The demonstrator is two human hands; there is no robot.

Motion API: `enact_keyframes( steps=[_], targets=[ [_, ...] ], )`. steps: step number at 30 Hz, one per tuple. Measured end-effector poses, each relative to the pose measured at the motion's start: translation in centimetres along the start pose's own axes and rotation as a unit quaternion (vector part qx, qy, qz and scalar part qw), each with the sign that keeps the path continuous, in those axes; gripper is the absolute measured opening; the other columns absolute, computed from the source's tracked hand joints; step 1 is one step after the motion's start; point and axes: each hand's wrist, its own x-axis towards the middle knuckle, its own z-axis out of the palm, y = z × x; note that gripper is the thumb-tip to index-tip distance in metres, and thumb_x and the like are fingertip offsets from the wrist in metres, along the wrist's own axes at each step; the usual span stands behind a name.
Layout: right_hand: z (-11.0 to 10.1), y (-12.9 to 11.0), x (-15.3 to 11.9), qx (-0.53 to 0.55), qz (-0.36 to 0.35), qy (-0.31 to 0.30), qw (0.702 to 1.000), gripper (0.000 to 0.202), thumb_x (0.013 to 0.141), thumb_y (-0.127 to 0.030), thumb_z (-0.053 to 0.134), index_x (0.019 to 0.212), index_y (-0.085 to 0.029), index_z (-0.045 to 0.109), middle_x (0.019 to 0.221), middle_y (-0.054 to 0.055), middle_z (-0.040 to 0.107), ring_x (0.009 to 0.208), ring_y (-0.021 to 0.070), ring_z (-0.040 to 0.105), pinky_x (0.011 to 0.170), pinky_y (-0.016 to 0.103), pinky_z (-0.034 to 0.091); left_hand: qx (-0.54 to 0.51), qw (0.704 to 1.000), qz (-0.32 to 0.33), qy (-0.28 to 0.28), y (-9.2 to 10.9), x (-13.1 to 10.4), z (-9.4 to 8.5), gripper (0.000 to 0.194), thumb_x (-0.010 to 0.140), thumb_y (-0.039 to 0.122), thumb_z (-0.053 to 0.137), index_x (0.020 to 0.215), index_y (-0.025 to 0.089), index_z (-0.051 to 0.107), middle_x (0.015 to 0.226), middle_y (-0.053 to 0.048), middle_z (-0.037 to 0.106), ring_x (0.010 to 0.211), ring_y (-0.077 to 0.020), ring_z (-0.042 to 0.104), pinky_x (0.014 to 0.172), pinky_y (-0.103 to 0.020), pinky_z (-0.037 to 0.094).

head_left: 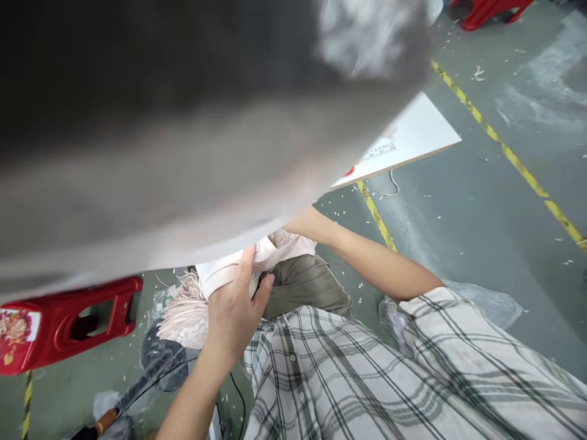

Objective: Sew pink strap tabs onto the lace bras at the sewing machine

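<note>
My left hand is at pale pink fabric, low in the middle of the head view. Its index finger lies over the fabric, the thumb points out to the side, and the other fingers are tucked under the cloth. My right hand reaches to the far side of the same fabric; its fingers are hidden behind a large, blurred dark and grey shape close to the camera. Lacy, ruffled fabric hangs down left of my left hand. More lace shows between the hands.
A red plastic stool stands at left, another red stool at top right. A white tabletop juts out beyond my right arm. Scraps, clear plastic and yellow-black tape lie on the grey-green floor. A cable runs at lower left.
</note>
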Motion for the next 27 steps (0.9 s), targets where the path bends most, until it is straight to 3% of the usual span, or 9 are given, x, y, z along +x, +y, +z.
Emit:
enact_keyframes(
  steps=[5, 9, 15, 18, 22, 27],
  targets=[
    [0.5, 1.6, 0.1, -0.021, -0.084, 0.022, 0.996, 0.018, 0.093, -0.036, 0.051, 0.087, -0.02, 0.055, 0.091, 0.004, 0.058, 0.081, 0.0176, 0.053, 0.072, 0.032, 0.048, 0.005, 1.0, -0.002, 0.006, 0.2, -0.1, 0.1, 0.064, 0.097, 0.04, 0.056, 0.152, 0.017, 0.034, 0.089, -0.005, 0.076, 0.048, -0.0111, 0.056, 0.046, -0.023, 0.035],
    [0.7, 2.0, 0.0, -0.011, -0.113, 0.033, 0.993, 0.014, 0.092, -0.033, 0.053, 0.088, -0.02, 0.057, 0.097, 0.005, 0.063, 0.081, 0.0173, 0.055, 0.07, 0.031, 0.048, 0.013, 1.0, -0.001, 0.025, 0.2, -0.3, 0.1, 0.063, 0.096, 0.039, 0.059, 0.15, 0.016, 0.037, 0.094, -0.006, 0.077, 0.055, -0.0133, 0.063, 0.045, -0.023, 0.034],
    [0.5, 2.0, -1.0, 0.043, -0.07, 0.074, 0.994, 0.015, 0.088, -0.034, 0.062, 0.094, -0.02, 0.063, 0.119, 0.007, 0.062, 0.09, 0.0169, 0.059, 0.075, 0.031, 0.051, 0.011, 0.999, 0.01, 0.046, 0.0, -0.5, 0.3, 0.063, 0.095, 0.038, 0.059, 0.15, 0.016, 0.038, 0.124, -0.014, 0.07, 0.071, -0.0189, 0.07, 0.053, -0.025, 0.045],
    [0.5, 2.5, -2.0, 0.083, -0.043, 0.101, 0.991, 0.016, 0.089, -0.035, 0.063, 0.098, -0.022, 0.063, 0.118, 0.006, 0.059, 0.087, 0.0148, 0.058, 0.072, 0.028, 0.05, 0.005, 0.999, 0.009, 0.053, -0.1, -0.5, 0.4, 0.063, 0.095, 0.038, 0.06, 0.15, 0.016, 0.038, 0.132, -0.018, 0.065, 0.079, -0.0214, 0.072, 0.064, -0.028, 0.052],
    [0.3, 3.2, -3.1, 0.102, -0.01, 0.099, 0.99, 0.015, 0.09, -0.034, 0.063, 0.098, -0.021, 0.062, 0.104, 0.004, 0.06, 0.08, 0.0131, 0.056, 0.071, 0.029, 0.049, -0.011, 0.999, -0.007, 0.047, -0.1, -0.5, 0.2, 0.062, 0.095, 0.04, 0.058, 0.15, 0.017, 0.039, 0.128, -0.018, 0.067, 0.092, -0.0255, 0.072, 0.075, -0.033, 0.055],
    [0.0, 3.6, -4.1, 0.074, 0.027, 0.086, 0.993, 0.015, 0.09, -0.034, 0.063, 0.098, -0.021, 0.063, 0.103, 0.004, 0.061, 0.086, 0.0148, 0.059, 0.074, 0.03, 0.047, -0.029, 0.998, -0.019, 0.051, 0.0, -0.5, 0.1, 0.06, 0.096, 0.043, 0.055, 0.148, 0.016, 0.041, 0.125, -0.02, 0.068, 0.097, -0.0278, 0.072, 0.078, -0.035, 0.056]
  ],
)
